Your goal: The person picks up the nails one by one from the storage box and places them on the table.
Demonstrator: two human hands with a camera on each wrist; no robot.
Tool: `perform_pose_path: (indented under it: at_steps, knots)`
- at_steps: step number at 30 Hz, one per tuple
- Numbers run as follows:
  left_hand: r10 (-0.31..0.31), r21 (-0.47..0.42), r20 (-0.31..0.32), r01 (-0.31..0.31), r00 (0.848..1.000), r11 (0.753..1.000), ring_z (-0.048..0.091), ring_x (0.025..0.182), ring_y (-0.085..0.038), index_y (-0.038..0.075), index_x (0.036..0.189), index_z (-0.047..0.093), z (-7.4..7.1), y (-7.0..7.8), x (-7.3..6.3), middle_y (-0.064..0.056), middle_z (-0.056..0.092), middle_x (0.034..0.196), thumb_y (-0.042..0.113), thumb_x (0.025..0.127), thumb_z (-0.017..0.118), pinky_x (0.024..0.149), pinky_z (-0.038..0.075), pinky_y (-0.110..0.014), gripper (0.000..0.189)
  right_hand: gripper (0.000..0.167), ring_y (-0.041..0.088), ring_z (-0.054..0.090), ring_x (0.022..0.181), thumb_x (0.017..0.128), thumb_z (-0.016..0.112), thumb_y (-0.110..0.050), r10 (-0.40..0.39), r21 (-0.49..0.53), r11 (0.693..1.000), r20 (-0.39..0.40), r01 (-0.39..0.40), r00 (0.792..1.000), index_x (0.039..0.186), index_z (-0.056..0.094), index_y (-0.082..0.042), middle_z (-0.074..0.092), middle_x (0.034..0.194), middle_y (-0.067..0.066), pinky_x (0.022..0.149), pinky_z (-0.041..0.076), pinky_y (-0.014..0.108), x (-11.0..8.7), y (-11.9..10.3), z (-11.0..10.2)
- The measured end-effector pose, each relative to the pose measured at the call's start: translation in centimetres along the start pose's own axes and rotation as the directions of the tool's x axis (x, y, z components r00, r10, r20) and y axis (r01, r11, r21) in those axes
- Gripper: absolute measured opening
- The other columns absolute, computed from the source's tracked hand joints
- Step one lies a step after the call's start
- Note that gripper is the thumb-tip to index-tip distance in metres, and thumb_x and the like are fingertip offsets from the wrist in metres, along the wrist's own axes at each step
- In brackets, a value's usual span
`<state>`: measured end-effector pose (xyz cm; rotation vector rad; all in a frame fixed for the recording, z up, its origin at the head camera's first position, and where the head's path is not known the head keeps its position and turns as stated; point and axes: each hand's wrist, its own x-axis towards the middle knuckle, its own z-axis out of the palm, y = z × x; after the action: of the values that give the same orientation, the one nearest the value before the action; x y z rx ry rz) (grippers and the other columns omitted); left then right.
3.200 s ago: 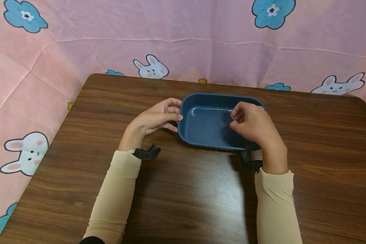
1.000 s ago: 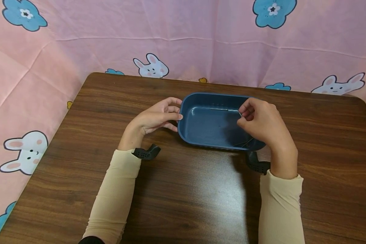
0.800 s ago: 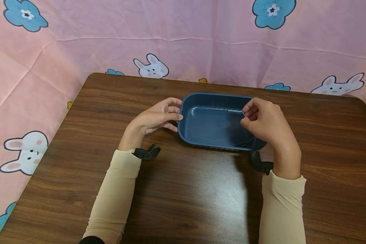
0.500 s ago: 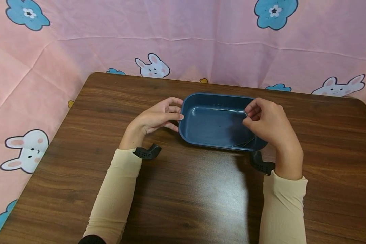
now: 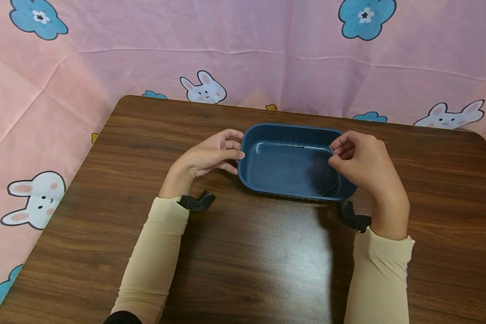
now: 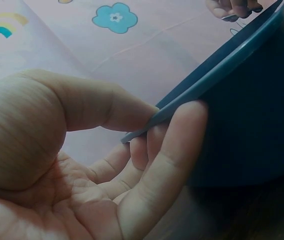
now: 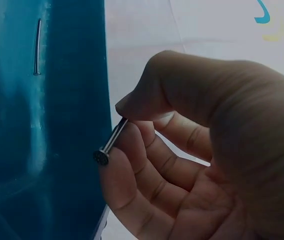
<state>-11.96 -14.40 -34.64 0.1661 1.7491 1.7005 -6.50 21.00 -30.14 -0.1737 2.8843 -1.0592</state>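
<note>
A blue plastic bin (image 5: 273,166) sits on the table with its long side toward me. My left hand (image 5: 210,155) grips its left rim, thumb on top and fingers beneath; the left wrist view shows this rim (image 6: 202,90) close up. Above the bin's right end, my right hand (image 5: 362,159) pinches a metal nail (image 7: 114,137) between thumb and fingers, its round flat head sticking out. Inside the bin another nail (image 7: 38,47) lies along the far wall. Several thin nails (image 5: 324,191) rest in the near right corner, partly in the hand's shadow.
The brown wooden table (image 5: 243,261) stretches around the bin on all sides. Behind it hangs a pink cloth (image 5: 259,27) printed with rabbits and blue flowers. Black camera mounts (image 5: 196,201) stick out from both wrists.
My right hand has moved to the right across the bin, the nail still pinched in it, uncovering more of the nails in the near right corner. The left hand keeps its grip on the rim.
</note>
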Motion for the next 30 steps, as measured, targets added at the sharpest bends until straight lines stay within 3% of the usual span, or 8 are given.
perform_pose_path:
  at_steps: [11,30]
  knots:
    - [-0.002,-0.002,-0.006,0.002,1.000,1.000,0.070,0.091,-0.019,0.005,0.151,0.034,-0.1,0.0,0.0,-0.014,0.063,0.114,0.002,0.100,0.061,0.072,0.067,-0.033,0.058,0.020,-0.008,0.060,0.074,0.091,0.073,-0.012,-0.001,0.011,1.000,-0.025,0.001,1.000,0.109,0.073,-0.001,0.074,0.100,0.016,0.067,0.047,0.005,-0.1,0.3,-0.2]
    - [0.001,0.004,-0.007,-0.001,1.000,1.000,0.070,0.092,-0.019,0.005,0.151,0.035,0.0,0.1,0.0,-0.015,0.063,0.117,0.001,0.100,0.061,0.072,0.067,-0.033,0.058,0.019,-0.011,0.059,0.071,0.092,0.075,-0.013,0.027,0.027,0.999,-0.061,-0.025,0.998,0.107,0.074,-0.001,0.076,0.100,0.019,0.065,0.047,0.005,-0.2,1.0,-0.8]
